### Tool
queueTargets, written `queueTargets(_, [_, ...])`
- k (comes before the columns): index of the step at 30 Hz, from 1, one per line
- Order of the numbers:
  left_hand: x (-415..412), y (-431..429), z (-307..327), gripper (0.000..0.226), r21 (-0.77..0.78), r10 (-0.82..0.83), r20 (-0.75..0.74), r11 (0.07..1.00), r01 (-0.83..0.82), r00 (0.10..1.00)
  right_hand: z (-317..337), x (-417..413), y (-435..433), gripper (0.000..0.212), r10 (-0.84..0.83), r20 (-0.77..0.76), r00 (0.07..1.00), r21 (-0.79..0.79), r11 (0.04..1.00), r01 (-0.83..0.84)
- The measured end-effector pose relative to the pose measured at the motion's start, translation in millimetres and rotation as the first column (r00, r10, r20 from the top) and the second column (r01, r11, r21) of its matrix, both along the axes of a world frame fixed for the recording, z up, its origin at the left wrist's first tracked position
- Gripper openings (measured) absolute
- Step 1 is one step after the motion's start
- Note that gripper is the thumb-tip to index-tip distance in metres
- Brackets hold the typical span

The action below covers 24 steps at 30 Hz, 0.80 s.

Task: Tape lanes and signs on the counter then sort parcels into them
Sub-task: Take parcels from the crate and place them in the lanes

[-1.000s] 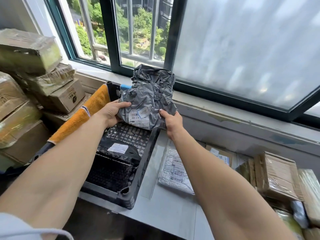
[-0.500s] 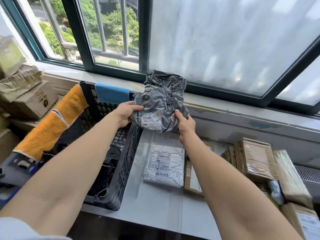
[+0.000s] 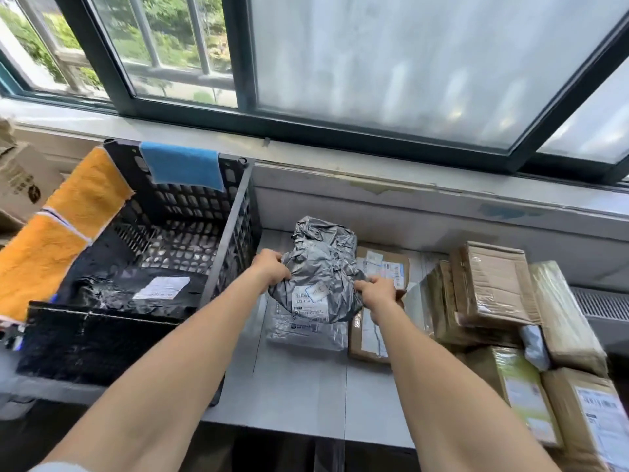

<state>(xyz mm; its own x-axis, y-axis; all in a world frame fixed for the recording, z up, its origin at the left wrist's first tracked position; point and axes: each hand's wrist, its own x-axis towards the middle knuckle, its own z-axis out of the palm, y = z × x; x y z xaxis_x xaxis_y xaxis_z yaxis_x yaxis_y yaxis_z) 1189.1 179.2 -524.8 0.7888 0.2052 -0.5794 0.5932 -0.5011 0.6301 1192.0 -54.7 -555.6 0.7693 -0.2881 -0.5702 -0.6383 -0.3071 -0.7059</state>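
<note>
Both hands (left hand (image 3: 272, 271), right hand (image 3: 378, 294)) are seen clenched on the crumpled grey parcel (image 3: 323, 264), held low over a flat white mailer (image 3: 299, 337) on the bench (image 3: 292, 386); if let go unevenly, the slick bag could be tipped onto the neighbouring brown carton (image 3: 366, 342).

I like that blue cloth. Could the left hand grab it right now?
Probably, once it lets go. The left hand grips the grey parcel. The blue cloth hangs uncovered on the far rim of the black crate, just over its side wall.
</note>
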Motion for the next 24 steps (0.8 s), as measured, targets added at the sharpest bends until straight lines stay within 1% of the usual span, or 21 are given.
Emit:
queueTargets(1, [-3.1,-1.5,-9.7,0.028,0.002,0.015,-0.024,1.0,-0.015,1.0,-6.2,-0.9,1.1,0.012,0.002,-0.014,1.0,-0.007,1.0,-0.002])
queueTargets(3, [-7.9,-4.6,-29.7,0.05,0.004,0.06,-0.067,0.998,-0.06,0.996,-19.9,-2.2,2.0,0.01,0.012,-0.045,0.999,-0.023,1.0,-0.014])
queueTargets(5, [-13.7,-5.1,-45.6,0.061,0.008,0.09,-0.104,0.996,-0.09,0.991,-32.2,-4.9,3.8,0.008,0.015,-0.07,0.997,-0.037,0.999,-0.017])
queueTargets(9, [-23.7,-6.5,-69.2,0.063,0.043,0.077,-0.162,0.997,-0.071,0.984,-52.4,-12.7,8.2,0.016,0.049,-0.13,0.99,-0.048,0.997,-0.056])
queueTargets(11, [-26.7,-7.2,-78.1,0.055,0.067,0.076,-0.177,0.996,-0.065,0.981,-60.5,-15.1,8.1,0.018,0.053,-0.15,0.987,-0.042,0.997,-0.06])
queueTargets(13, [-27.1,-7.6,-81.9,0.048,0.072,0.069,-0.188,0.996,-0.056,0.98,-64.0,-15.2,9.8,0.022,0.066,-0.13,0.989,-0.054,0.996,-0.074])
queueTargets(14, [-26.1,-8.0,-81.6,0.05,0.071,0.061,-0.186,0.996,-0.048,0.981,-62.6,-14.8,11.6,0.024,0.078,-0.101,0.992,-0.076,0.993,-0.086])
queueTargets(15, [-23.8,-8.5,-80.6,0.057,0.071,0.056,-0.177,0.997,-0.044,0.983,-60.4,-13.4,13.4,0.028,0.104,-0.069,0.992,-0.13,0.985,-0.112])
queueTargets(16, [-20.4,-9.4,-78.0,0.064,0.073,0.054,-0.164,0.996,-0.042,0.985,-56.9,-11.5,15.5,0.031,0.142,-0.04,0.989,-0.208,0.967,-0.147])
queueTargets(18, [-11.8,-10.0,-70.2,0.069,0.086,0.049,-0.124,0.996,-0.038,0.991,-49.1,-5.9,21.0,0.035,0.214,0.007,0.977,-0.34,0.919,-0.199])
queueTargets(20, [-1.3,-10.3,-60.0,0.067,0.093,0.026,-0.078,0.995,-0.019,0.997,-41.8,1.4,27.9,0.037,0.272,0.041,0.962,-0.379,0.894,-0.236])
queueTargets(24, [14.4,-11.8,-41.7,0.062,0.09,-0.003,-0.002,0.996,0.003,1.0,-27.5,8.5,43.9,0.039,0.394,0.047,0.918,-0.428,0.838,-0.338])
